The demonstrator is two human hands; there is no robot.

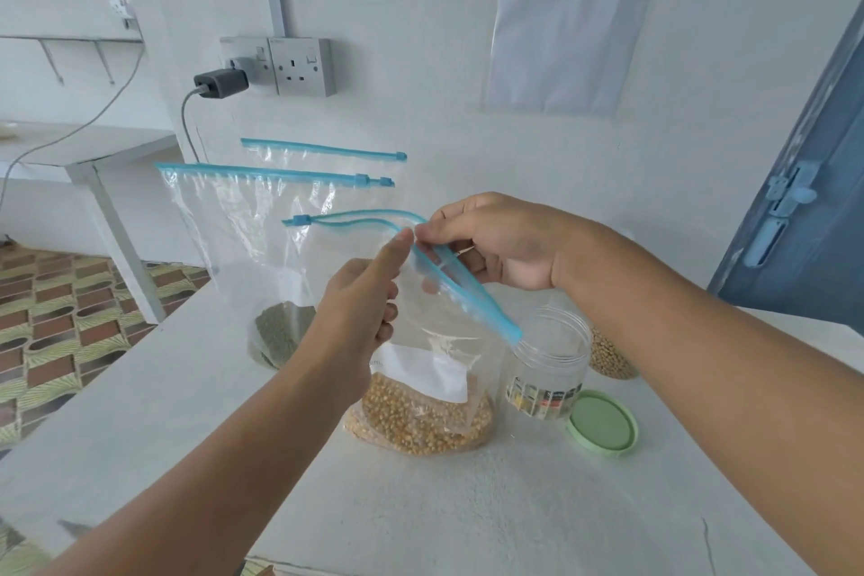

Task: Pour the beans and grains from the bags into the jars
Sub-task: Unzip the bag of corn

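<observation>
While the corn bag (421,407) stands mid-bench beside the open jar (547,365), left hand (360,295) and right hand (495,243) pinch its blue zip rim (467,290).

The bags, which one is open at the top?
The front bag with yellow corn kernels: both hands hold its blue zip strip, pulled apart. The two bags behind it stand zipped shut.

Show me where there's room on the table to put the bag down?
Bare table lies nearest you, in front of the corn bag and green lid. It's crowded farther back around the empty jar and green-bean bag.
</observation>
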